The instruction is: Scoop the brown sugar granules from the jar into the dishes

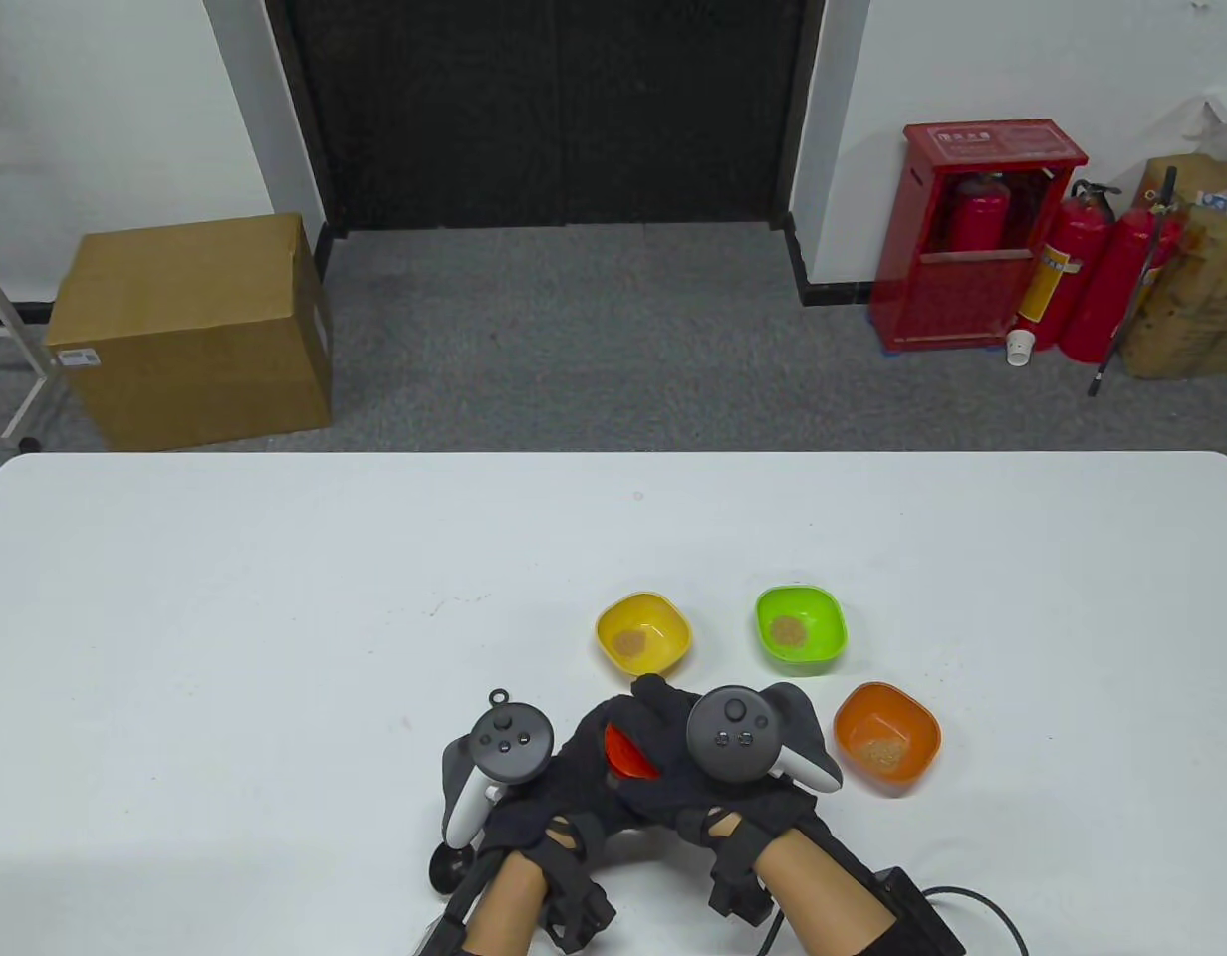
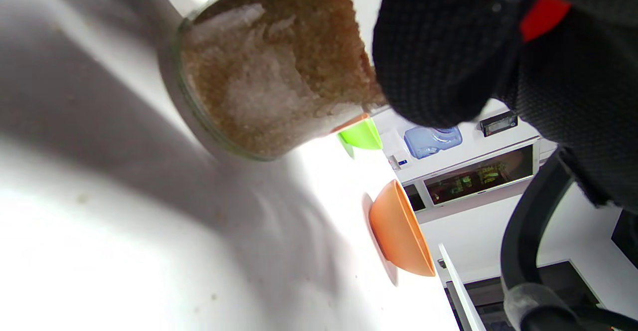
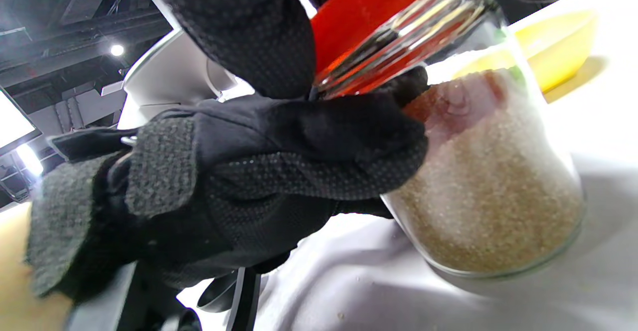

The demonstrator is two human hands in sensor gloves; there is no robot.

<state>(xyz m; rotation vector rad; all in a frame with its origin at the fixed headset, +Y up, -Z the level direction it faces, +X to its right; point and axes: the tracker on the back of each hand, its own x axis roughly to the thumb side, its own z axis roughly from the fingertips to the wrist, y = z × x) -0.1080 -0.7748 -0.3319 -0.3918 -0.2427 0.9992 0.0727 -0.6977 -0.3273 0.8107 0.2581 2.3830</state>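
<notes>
Between both hands [image 1: 633, 767], unlabelled sugar jar [image 3: 491, 186], red lid [image 3: 369, 7]

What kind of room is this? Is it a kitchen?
Probably not a kitchen. It looks more like a workroom or storeroom: a plain white table, cardboard box on grey carpet, and red fire extinguishers by the wall.

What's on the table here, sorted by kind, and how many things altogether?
Dishes: 3, yellow, green, orange
Jars: 1, sugar jar
Lids: 1, red lid
Total: 5
</notes>
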